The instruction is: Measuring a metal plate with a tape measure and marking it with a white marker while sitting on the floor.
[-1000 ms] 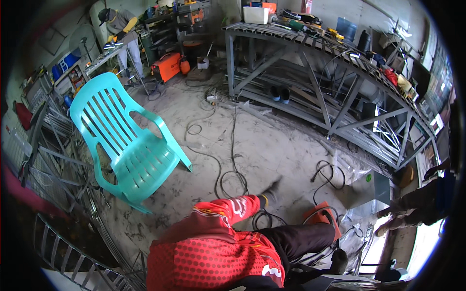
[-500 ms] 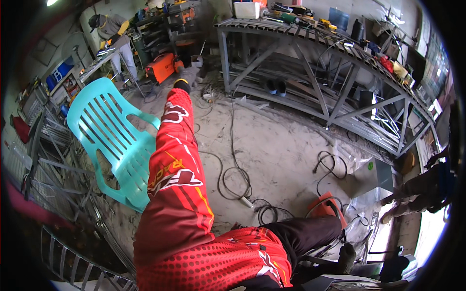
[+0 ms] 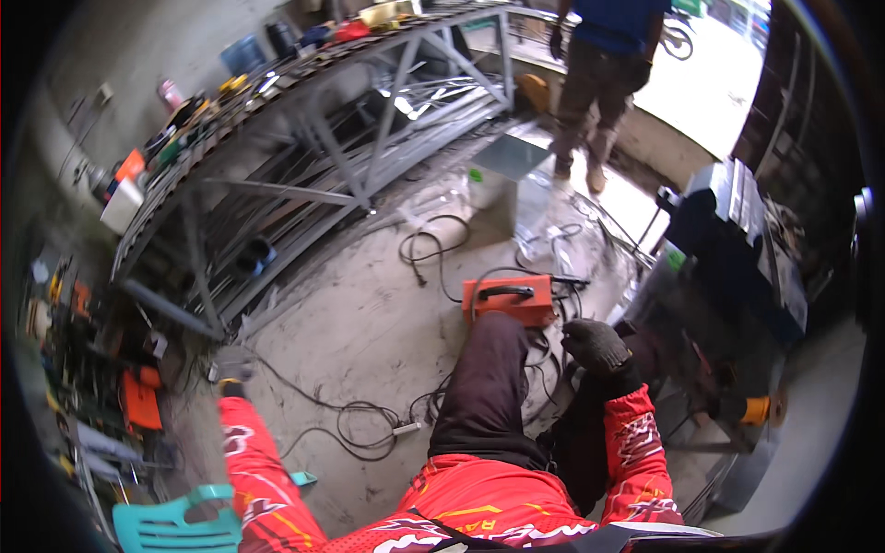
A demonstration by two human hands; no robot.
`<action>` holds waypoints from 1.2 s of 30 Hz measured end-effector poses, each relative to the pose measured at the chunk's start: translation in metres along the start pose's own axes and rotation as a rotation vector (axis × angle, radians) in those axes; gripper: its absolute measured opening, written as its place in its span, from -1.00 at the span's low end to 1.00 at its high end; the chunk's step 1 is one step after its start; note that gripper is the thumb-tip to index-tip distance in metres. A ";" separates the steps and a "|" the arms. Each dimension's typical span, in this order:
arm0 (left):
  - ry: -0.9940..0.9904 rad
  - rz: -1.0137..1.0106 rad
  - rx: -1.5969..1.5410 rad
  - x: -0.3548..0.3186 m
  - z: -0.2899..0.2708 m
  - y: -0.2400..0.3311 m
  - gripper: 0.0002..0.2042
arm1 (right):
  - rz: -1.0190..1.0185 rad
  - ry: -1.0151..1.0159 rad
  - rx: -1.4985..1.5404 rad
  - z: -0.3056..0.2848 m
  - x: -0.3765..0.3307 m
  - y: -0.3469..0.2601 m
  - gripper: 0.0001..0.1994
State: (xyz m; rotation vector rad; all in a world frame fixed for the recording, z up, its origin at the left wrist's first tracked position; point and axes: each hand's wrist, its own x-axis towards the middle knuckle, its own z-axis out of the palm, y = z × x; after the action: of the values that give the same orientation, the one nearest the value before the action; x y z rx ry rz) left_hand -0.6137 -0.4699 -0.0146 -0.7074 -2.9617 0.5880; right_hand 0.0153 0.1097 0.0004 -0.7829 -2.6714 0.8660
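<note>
My left hand [image 3: 234, 365], in a grey work glove, reaches out low at the left, past the teal plastic chair [image 3: 175, 527]. Its fingers look bent around a small pale thing that is too blurred to name. My right hand [image 3: 599, 347], gloved too, is above my right leg, its fingers loosely curved and apart with nothing visible in them. Just beyond it an orange box-shaped machine [image 3: 513, 299] with a black handle sits on the floor by my knee. Black cables [image 3: 369, 429] coil across the floor between my hands.
A long metal workbench [image 3: 304, 69] loaded with tools stands ahead, metal bars beneath it. A shiny sheet-metal box [image 3: 507, 175] is on the floor. Another person [image 3: 604, 74] stands by the bright doorway. Another orange machine [image 3: 141, 398] is at far left; dark equipment [image 3: 737, 249] stands at right.
My view has swung to the right, bringing the doorway and the person there into fuller view. My left arm now shows lower at the left, and my right hand has come up into view.
</note>
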 end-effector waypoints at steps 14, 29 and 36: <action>-0.456 1.193 -0.224 -0.112 -0.197 0.645 -0.44 | 0.307 0.221 0.179 -0.046 -0.085 -0.009 -0.67; -0.256 1.086 -0.350 -0.109 -0.171 0.641 -0.61 | 0.223 0.134 0.398 -0.045 -0.076 0.011 -0.67; -0.247 1.100 -0.341 -0.113 -0.174 0.646 -0.62 | 0.264 0.130 0.358 -0.045 -0.081 0.010 -0.68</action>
State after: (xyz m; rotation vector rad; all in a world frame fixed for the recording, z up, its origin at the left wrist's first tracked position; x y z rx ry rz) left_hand -0.2146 0.0735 -0.0871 -2.4670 -2.6242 0.1531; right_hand 0.1033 0.0931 0.0272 -1.0694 -2.2401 1.2638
